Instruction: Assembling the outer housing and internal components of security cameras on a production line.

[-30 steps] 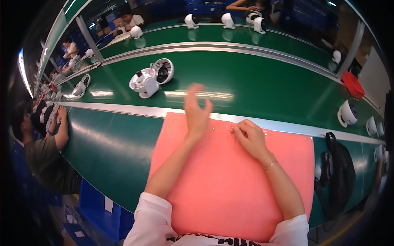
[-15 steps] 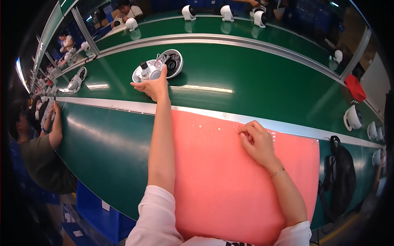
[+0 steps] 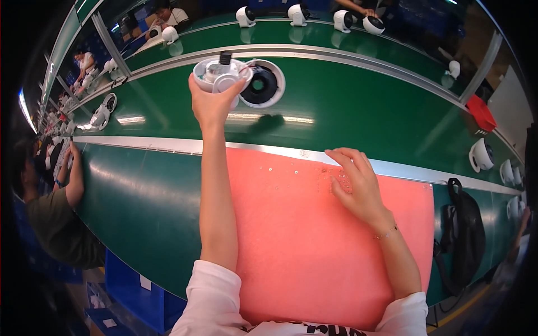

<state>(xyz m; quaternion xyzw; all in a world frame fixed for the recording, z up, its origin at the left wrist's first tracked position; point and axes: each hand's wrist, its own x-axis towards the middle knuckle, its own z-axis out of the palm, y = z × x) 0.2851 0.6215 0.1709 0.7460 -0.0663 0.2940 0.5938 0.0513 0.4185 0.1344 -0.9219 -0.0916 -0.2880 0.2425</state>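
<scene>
My left hand [image 3: 211, 105] is stretched far out over the green conveyor belt [image 3: 347, 106] and grips a round white housing part [image 3: 219, 74] with a motor and a small black cap inside. Right beside it lies a white ring with a black centre [image 3: 263, 85]. My right hand [image 3: 354, 182] rests with spread fingers on the pink foam mat [image 3: 302, 246], fingertips among several tiny screws [image 3: 336, 178] scattered near the mat's far edge.
A metal rail [image 3: 140, 144] separates the mat from the belt. More white fan units sit at the belt's far side [image 3: 297, 14] and right end [image 3: 481, 155]. A red bin [image 3: 481, 113] is at right, a black bag [image 3: 462, 235] hangs by the mat. Another person [image 3: 50, 213] works at left.
My left hand reached from the mat's far edge out onto the belt and closed on the white housing part. My right hand stayed on the mat by the screws.
</scene>
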